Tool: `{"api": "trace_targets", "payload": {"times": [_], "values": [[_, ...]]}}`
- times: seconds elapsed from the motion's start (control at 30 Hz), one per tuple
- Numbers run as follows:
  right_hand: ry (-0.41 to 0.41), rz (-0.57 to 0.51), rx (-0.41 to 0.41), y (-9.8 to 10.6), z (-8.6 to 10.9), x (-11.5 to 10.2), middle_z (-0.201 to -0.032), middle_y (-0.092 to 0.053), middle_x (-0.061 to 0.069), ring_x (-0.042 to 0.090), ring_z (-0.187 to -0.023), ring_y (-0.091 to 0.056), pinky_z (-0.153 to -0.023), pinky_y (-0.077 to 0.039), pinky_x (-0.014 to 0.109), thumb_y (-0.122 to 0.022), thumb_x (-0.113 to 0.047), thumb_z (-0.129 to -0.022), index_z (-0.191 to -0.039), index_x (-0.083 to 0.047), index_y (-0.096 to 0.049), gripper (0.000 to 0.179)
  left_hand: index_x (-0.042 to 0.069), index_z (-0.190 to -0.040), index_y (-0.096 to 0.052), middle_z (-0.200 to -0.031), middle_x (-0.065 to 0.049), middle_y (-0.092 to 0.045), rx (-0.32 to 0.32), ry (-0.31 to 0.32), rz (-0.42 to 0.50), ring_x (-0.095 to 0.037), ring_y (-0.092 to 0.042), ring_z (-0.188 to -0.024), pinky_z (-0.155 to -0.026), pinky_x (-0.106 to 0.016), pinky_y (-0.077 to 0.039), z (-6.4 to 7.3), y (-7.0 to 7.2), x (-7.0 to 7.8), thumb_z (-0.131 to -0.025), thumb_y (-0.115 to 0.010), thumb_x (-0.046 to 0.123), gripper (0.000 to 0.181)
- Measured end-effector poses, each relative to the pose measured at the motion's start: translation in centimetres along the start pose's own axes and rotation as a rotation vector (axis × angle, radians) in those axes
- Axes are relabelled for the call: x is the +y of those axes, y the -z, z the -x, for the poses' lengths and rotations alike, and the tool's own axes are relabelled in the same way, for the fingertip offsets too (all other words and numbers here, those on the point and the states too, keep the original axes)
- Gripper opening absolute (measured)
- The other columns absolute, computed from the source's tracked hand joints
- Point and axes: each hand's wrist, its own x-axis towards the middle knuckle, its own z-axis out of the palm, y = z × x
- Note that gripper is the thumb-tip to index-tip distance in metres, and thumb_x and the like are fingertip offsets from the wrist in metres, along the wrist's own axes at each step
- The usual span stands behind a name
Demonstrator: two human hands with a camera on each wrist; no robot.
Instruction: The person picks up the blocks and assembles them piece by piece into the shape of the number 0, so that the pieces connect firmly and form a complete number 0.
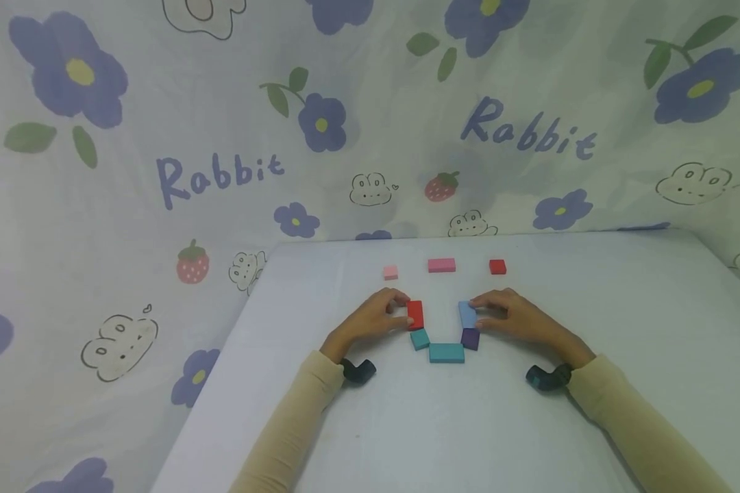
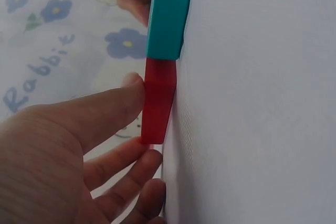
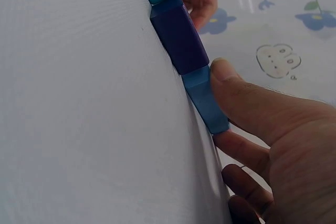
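Observation:
My left hand [image 1: 376, 316] pinches a red rectangular block [image 1: 415, 313] between thumb and fingers, as the left wrist view [image 2: 159, 106] also shows. A light blue block [image 1: 467, 314] is pinched by my right hand [image 1: 518, 316], its thumb on the near part and fingertips at the far end. Just below the red block lies a small teal block [image 1: 420, 339]. The small dark purple block [image 1: 471, 339] sits against the near end of the light blue one. Between these two, nearer to me, a longer teal block [image 1: 447, 353] closes the bottom of a U-shaped row.
Farther back on the white table [image 1: 444, 431] lie a light pink block [image 1: 390, 272], a longer pink block [image 1: 441, 265] and a small red block [image 1: 497, 266], spaced apart. A printed cloth [image 1: 321, 274] hangs behind and to the left.

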Motion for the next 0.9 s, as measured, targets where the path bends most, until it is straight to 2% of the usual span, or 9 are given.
{"api": "trace_targets", "payload": {"times": [0.9], "values": [[-0.002,-0.014,-0.004,0.16,0.02,-0.15,-0.135,-0.064,0.002,0.029,-0.127,-0.050,-0.103,-0.047,0.055,-0.077,-0.036,-0.087,-0.132,-0.021,-0.065,0.049,0.022,-0.130,-0.060,-0.127,0.001,-0.060,-0.017,0.004,-0.004,-0.020,-0.053,-0.112,-0.096,-0.041,-0.051,-0.17,0.10,-0.05,-0.087,-0.075,0.040,0.049]]}}
